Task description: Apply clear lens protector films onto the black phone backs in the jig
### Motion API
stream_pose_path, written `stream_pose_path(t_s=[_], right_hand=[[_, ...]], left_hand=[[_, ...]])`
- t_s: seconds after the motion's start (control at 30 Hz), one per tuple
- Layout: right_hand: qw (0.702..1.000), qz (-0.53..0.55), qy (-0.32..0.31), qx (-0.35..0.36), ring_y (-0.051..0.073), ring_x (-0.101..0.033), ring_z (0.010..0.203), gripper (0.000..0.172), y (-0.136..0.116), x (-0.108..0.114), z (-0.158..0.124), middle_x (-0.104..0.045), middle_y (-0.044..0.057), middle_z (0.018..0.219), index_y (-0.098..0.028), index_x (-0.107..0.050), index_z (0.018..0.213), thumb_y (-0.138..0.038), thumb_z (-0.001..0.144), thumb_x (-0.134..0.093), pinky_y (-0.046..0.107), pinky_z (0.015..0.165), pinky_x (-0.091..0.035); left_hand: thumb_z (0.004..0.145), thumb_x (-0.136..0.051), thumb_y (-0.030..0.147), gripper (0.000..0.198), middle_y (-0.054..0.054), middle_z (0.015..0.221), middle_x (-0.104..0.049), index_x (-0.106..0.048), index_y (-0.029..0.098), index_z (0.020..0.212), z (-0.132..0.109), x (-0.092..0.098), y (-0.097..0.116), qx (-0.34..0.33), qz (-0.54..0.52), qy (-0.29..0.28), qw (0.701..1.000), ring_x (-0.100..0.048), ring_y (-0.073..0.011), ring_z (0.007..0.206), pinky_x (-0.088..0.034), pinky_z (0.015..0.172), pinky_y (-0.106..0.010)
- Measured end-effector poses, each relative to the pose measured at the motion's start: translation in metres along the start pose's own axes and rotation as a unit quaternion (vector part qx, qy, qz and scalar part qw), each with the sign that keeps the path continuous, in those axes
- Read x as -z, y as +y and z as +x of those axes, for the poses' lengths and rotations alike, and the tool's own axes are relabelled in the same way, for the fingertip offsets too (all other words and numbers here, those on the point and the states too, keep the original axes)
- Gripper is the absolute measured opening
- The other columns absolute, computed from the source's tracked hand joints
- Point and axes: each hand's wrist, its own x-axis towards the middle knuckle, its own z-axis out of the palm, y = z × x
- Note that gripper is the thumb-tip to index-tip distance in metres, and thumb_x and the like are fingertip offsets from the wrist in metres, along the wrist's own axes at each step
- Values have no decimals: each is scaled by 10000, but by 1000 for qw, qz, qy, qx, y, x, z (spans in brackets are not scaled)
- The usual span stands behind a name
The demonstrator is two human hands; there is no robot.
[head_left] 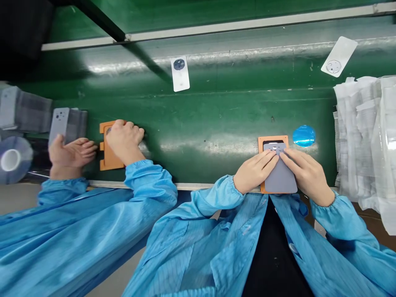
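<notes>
A grey phone-case-like piece lies on an orange jig at the near edge of the green belt. My left hand grips its left side, fingertips laid across its top end. My right hand holds its right side, with its fingers meeting the left hand's over the cut-out near the top. Both hands are closed on the piece and press it onto the jig. A dark recess of the jig shows just above the piece.
A round blue film lies right of the jig, beside a pile of white bags. Two white cards lie farther back on the belt. At left, a co-worker's hands work on another orange jig, near grey pieces and a tape roll.
</notes>
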Motion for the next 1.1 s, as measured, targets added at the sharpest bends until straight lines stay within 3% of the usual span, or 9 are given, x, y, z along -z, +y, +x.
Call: stream_pose_path(t_s=[0.1, 0.23, 0.33, 0.53, 0.77, 0.9, 1.1], right_hand=[[1000, -14, -10, 11, 327, -704, 1278, 583, 4, -12, -7, -700, 191, 1401, -166, -470, 1602, -45, 1034, -514, 477, 1039, -630], [1000, -15, -21, 14, 325, -694, 1302, 644, 10, -15, -6, -674, 194, 1445, -172, -392, 1658, -38, 1038, -504, 471, 1063, -627], [999, -20, -20, 28, 329, -702, 1289, 632, 13, -15, -4, -688, 196, 1423, -145, -405, 1646, -31, 1033, -511, 468, 1056, -630], [998, -33, -30, 50, 340, -698, 1288, 531, 19, -19, 0, -699, 197, 1404, -104, -506, 1562, -45, 1034, -529, 482, 1039, -620], [990, -53, -110, 63, 370, -563, 1452, 561, 22, -26, 2, -593, 210, 1541, -59, -385, 1623, -91, 1068, -455, 571, 1199, -481], [989, -61, -127, 48, 373, -504, 1503, 614, 18, -27, -1, -512, 224, 1611, -46, -297, 1662, -110, 1067, -435, 557, 1235, -442], [987, -50, -142, 62, 366, -505, 1505, 690, 17, -22, -4, -517, 223, 1604, -48, -261, 1682, -93, 1024, -463, 561, 1240, -443]], left_hand=[[1074, -450, 82, 425, -192, 1479, -652, -543, 74, 1489, 0, -6, 0, -14, 48, -23, 998, -562, -289, 1474, -522, 1234, -431], [1077, -440, 79, 378, -178, 1436, -686, -594, 51, 1422, 3, -6, -1, -27, 109, 1, 994, -628, -278, 1408, -557, 1193, -383], [1076, -443, 77, 354, -184, 1420, -695, -619, 30, 1380, 5, -5, -2, -31, 139, 8, 990, -670, -286, 1354, -588, 1146, -363], [1086, -399, 86, 404, -206, 1472, -652, -587, 36, 1440, 4, -10, -7, -8, 138, -59, 989, -590, -306, 1442, -603, 1123, -368], [1084, -462, 148, 372, -277, 1495, -607, -586, 34, 1415, 5, -19, -13, -5, 168, -22, 985, -571, -390, 1447, -541, 1186, -521], [1072, -474, 159, 425, -310, 1553, -536, -532, 24, 1470, 0, -22, -11, 2, 139, -37, 990, -477, -416, 1519, -503, 1212, -554], [1046, -496, 159, 515, -319, 1596, -480, -465, 49, 1549, -6, -23, -7, 20, 87, -56, 994, -407, -431, 1563, -458, 1233, -602]])
